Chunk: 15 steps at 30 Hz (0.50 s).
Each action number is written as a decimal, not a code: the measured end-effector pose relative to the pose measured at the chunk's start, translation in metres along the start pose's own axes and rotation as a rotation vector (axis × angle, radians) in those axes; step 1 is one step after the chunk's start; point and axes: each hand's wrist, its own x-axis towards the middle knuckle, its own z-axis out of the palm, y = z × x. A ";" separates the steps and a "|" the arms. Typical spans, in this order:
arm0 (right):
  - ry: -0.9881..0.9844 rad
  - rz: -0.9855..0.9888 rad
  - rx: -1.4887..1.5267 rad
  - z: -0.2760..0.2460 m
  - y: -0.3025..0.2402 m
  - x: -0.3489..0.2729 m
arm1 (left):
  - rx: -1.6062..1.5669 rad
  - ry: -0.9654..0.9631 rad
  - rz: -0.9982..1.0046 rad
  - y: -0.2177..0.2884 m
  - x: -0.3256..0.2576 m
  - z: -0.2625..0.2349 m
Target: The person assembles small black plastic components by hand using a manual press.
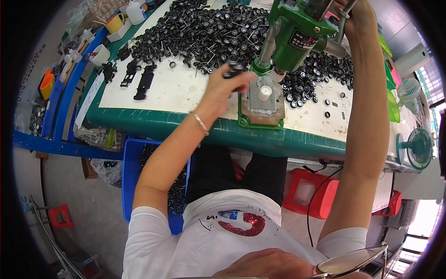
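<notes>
Your left hand (220,88) is nearly closed, thumb and fingers pinching a black wheeled part (233,69), too blurred to tell its exact form, just left of the white post (265,94) on the base of the green arbor press (285,51). Your right hand (360,23) is up at the press lever (344,18), partly cut off at the upper edge, so I cannot tell how tightly it closes. You appear to be at the loading step, the part not yet on the post; the next move probably calls for setting it squarely, then clearing your left fingers before any pull. Across your green table (162,122), black toy-car chassis (145,83) lie at left, a heap of wheels and axles (209,35) behind the press, loose wheels (327,115) at right. Around you stand blue shelving (42,142), a blue bin (131,181) of parts, a red stool (320,193) and a green fan (419,148).
</notes>
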 end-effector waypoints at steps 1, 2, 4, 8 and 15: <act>0.019 -0.091 -0.031 0.009 0.001 -0.012 | 0.078 0.033 0.004 0.004 0.000 -0.013; 0.041 -0.182 -0.065 0.016 0.001 -0.025 | 0.155 0.063 0.007 0.008 0.001 -0.026; 0.183 -0.198 -0.220 0.024 0.005 -0.049 | 0.454 0.102 0.026 0.017 -0.002 -0.049; 0.217 -0.220 -0.333 -0.052 0.022 -0.064 | 1.015 -0.050 0.453 0.001 0.011 -0.081; 0.139 0.066 -1.178 -0.172 0.076 -0.152 | 1.216 -0.092 0.391 0.004 0.006 -0.064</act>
